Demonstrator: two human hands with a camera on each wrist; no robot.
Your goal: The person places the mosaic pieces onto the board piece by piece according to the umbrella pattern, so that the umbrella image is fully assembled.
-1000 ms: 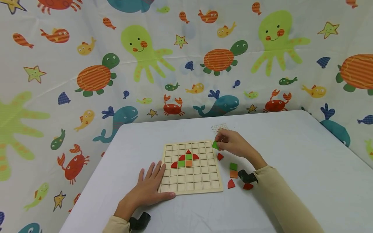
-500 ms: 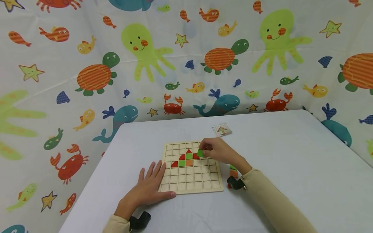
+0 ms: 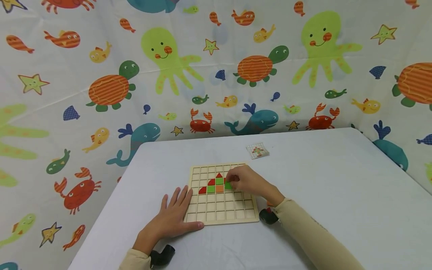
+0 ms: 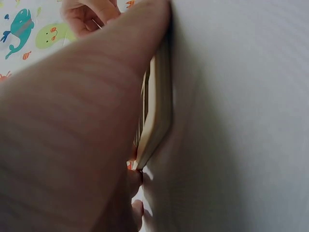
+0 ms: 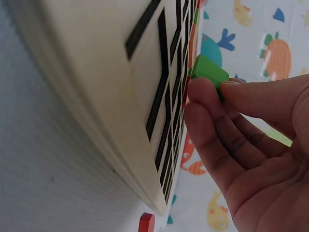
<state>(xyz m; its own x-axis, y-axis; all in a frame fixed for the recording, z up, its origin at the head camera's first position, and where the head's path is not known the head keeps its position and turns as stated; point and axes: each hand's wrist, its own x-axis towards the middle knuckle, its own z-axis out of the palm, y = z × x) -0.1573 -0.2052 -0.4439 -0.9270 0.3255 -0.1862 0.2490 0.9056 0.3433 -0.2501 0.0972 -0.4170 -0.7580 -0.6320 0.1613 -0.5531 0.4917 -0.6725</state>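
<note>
A wooden grid board [image 3: 210, 217] lies on the white table. My left hand [image 3: 173, 217] rests at its left side, fingers spread straight and thumb along the near edge. My right hand [image 3: 248, 182] pinches a green square tile [image 5: 210, 70] between thumb and fingertips, close over the grid, just right of an orange square tile [image 3: 219, 188]. Set in the board are a red triangle [image 3: 219, 175], a green square [image 3: 219, 181] below it, another green square [image 3: 210, 189] and red quarter-circle tiles [image 3: 202, 190] to the left. My right fingers mostly hide a red tile.
A printed pattern card [image 3: 257, 150] lies beyond the board. Right of the board, an orange tile [image 3: 270, 204] shows partly past my right sleeve, which covers other loose tiles. A white curtain [image 3: 189, 48] with sea animals hangs behind the table.
My right hand has carried the green square tile leftward from beyond the board's right edge, then down beside the orange tile. The pattern card is uncovered now. The left hand stays put.
</note>
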